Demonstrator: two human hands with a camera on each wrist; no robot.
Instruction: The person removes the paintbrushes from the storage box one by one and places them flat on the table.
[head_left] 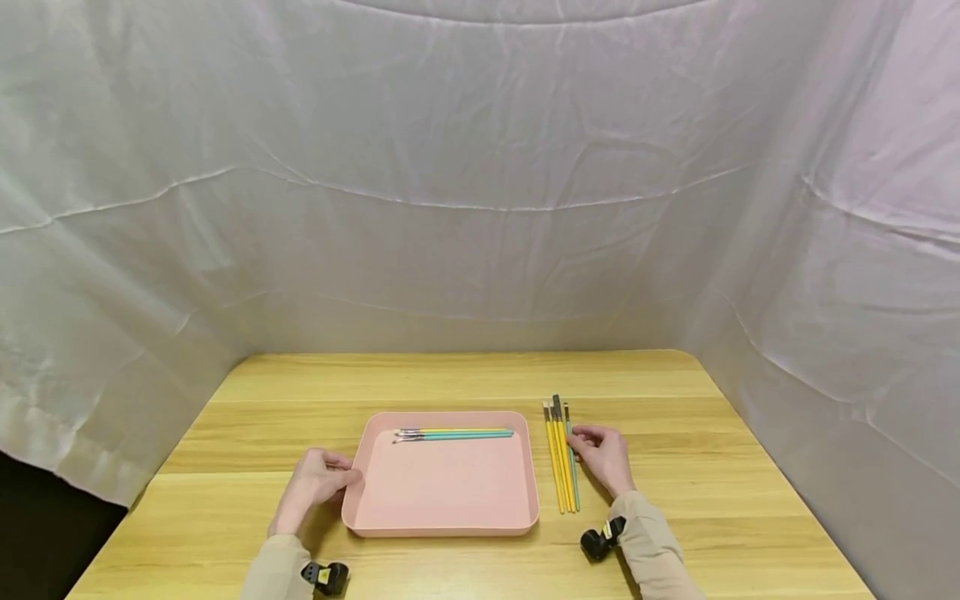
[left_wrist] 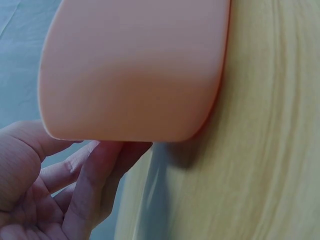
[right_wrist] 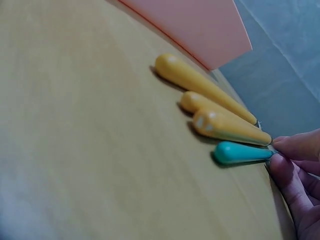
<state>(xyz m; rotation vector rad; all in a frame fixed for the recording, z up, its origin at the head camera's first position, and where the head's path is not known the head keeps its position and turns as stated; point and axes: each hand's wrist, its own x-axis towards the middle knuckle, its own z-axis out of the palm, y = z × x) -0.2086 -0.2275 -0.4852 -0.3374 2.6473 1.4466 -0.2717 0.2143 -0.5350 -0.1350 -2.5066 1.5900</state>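
Observation:
My left hand (head_left: 313,481) holds the left wall of a shallow pink tray (head_left: 450,496), which lies on the table. In the left wrist view, the fingers (left_wrist: 90,187) lie against the tray's edge and the wall hides their tips. Three slim paintbrushes (head_left: 465,434), yellow and teal, rest side by side near the tray's far wall. To the tray's right, my right hand (head_left: 606,460) pinches a teal paintbrush (right_wrist: 240,153) between thumb and finger. Three yellow paintbrushes (head_left: 556,458) lie close along its left side, handle ends toward me.
A pale wooden table (head_left: 720,475) carries everything. Grey fabric curtains (head_left: 480,258) hang behind it and along both sides. Small black cameras (head_left: 597,543) are strapped to both wrists over beige sleeves (head_left: 651,542).

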